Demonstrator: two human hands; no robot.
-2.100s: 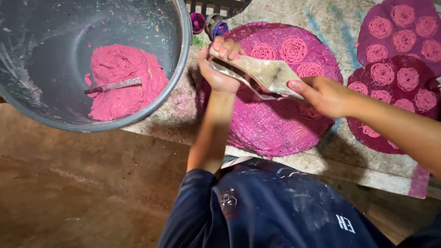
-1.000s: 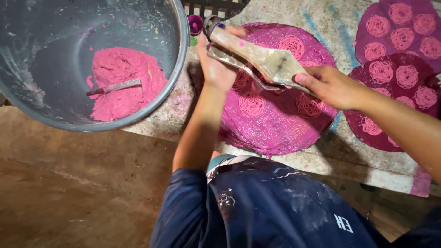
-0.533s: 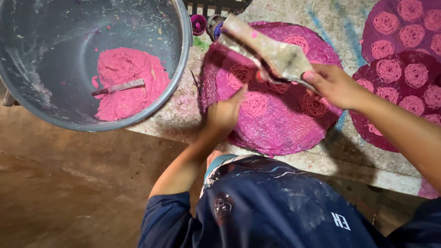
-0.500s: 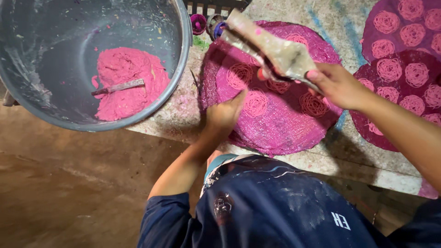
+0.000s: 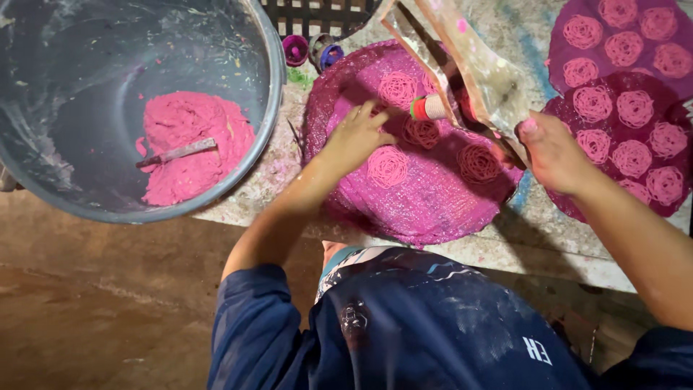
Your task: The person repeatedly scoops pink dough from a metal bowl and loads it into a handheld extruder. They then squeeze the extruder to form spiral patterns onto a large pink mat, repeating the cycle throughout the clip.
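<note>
Bowl: the large grey round basin [image 5: 137, 108] sits well left of both hands, holding a mound of pink dough [image 5: 189, 155] with a metal tool handle [image 5: 175, 153] lying in it; unchanged from a moment ago.
Left hand: the left hand [image 5: 355, 139] has let go of the press it steadied two seconds ago and come down onto the round magenta woven mat [image 5: 419, 195]. Its fingers are loosely spread, resting on the weave and pinching nothing, just left of a pink coiled noodle spiral [image 5: 388, 166].
Press: the pale wooden hinged press [image 5: 473, 68] with a red-banded nozzle [image 5: 427, 108] has lifted and tilted; it now hangs above the mat, up and right of the left hand.
Right hand: the right hand [image 5: 552, 152] is closed around the press's handle end, carrying it alone.
Meaning: one hand steadies the mat while the press is repositioned, so squeezing looks paused.
Right side: the darker mats with finished spirals [image 5: 628, 130] lie beyond the right hand.
</note>
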